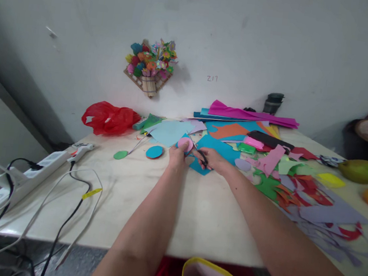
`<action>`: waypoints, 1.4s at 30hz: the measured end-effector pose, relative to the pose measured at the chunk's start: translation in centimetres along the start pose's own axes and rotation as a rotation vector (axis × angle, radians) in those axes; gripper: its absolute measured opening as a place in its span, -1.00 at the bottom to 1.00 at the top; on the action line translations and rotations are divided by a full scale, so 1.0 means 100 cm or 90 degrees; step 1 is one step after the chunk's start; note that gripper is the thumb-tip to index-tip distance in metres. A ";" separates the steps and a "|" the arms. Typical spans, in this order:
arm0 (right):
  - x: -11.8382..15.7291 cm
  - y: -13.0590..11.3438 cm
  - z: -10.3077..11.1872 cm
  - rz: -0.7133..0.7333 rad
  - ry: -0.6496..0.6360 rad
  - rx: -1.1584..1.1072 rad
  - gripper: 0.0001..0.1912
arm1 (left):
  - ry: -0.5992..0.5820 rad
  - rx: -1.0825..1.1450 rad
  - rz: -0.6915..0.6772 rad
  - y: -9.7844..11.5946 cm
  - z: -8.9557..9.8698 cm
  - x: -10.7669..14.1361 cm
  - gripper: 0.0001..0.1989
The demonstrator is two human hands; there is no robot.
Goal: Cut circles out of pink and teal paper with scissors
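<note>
Near the middle of the table my left hand point(177, 154) grips a pink paper circle point(185, 145) laid against a piece of blue paper. My right hand point(211, 159) is closed round the black handles of a pair of scissors point(203, 159), whose blades point up and left at the edge of the held paper. Under the right hand lies a larger blue sheet point(224, 153). Left of my hands are a blue paper disc point(155, 152) with an orange rim showing and a green paper circle point(121, 154). A pale blue sheet point(170, 132) lies just behind.
Paper scraps point(300, 191) cover the right side, with a dark phone-like slab point(270, 140) and a green mango-like fruit point(362, 171). A red plastic bag point(109, 118) sits at the back left. A power strip point(29, 178) with trailing cables runs along the left edge.
</note>
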State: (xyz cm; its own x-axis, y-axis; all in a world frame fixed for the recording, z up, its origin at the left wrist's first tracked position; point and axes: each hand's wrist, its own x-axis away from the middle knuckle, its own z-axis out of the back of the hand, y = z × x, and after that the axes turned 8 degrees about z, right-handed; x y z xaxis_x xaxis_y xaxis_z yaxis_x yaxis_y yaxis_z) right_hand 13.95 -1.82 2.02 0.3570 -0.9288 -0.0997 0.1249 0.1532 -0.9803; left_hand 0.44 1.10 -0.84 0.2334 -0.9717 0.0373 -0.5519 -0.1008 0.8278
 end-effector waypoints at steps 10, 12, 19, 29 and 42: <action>0.005 -0.008 -0.002 -0.015 0.013 0.002 -0.78 | 0.022 0.014 0.007 0.001 -0.003 0.001 -0.65; 0.005 -0.009 -0.002 -0.012 0.014 -0.003 -0.79 | 0.021 0.013 0.011 0.002 -0.002 0.000 -0.65; 0.002 -0.007 0.000 -0.009 0.008 -0.019 -0.81 | 0.006 0.033 0.023 0.006 -0.004 0.004 -0.65; -0.003 0.001 0.004 -0.011 0.016 -0.029 -0.83 | 0.023 0.040 0.036 0.009 -0.005 0.006 -0.76; -0.012 0.011 0.008 -0.005 0.010 -0.046 -0.74 | -0.001 0.038 0.038 0.010 -0.004 0.007 -0.75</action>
State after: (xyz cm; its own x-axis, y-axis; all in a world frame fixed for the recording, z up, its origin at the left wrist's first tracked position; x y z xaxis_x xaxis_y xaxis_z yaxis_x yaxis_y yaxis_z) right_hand 14.39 -0.32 1.23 0.3410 -0.9353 -0.0942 0.0609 0.1220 -0.9907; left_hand 0.33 0.40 0.23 0.1972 -0.9766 0.0854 -0.6118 -0.0545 0.7891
